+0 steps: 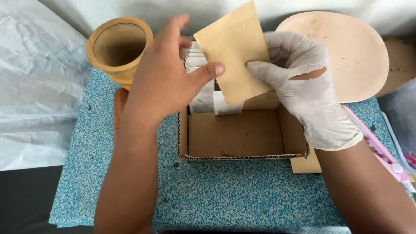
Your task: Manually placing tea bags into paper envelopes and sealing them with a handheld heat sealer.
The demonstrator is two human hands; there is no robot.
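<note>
A person is holding a tan paper pouch [234,50] above an open cardboard box [242,138] on a blue-speckled mat [225,195]. The bare left hand [167,76] is pressing its thumb against the pouch's left edge, fingers spread behind it; the right hand [303,86], wearing a torn white glove, is pinching the pouch's right edge. White sachets [199,82] are standing packed in the box's far end, directly below the pouch. A wooden cup [119,47] is sitting at ten o'clock from the box, a round pale board [351,56] at two o'clock, and a pink tool [381,151] at three o'clock.
</note>
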